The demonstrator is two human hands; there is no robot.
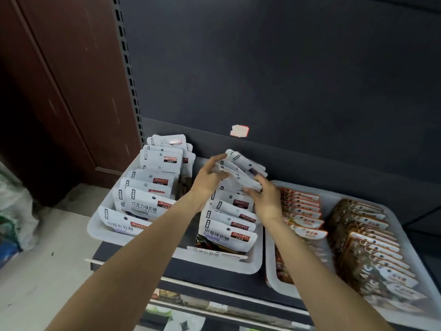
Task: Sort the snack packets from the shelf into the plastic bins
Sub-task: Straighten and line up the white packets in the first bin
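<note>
Dark shelving panel [286,68], brown door [59,80]

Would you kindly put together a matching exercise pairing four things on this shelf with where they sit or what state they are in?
Things:
1. white packets in the left bin
2. orange packets
3. brown packets
4. bunch of white packets

Places or states:
A. far right row, right bin
B. held by the left hand and right hand
C. left row of the right bin
D. nearest the slotted upright

Pairs: 1-D, 2-C, 3-A, 4-B
</note>
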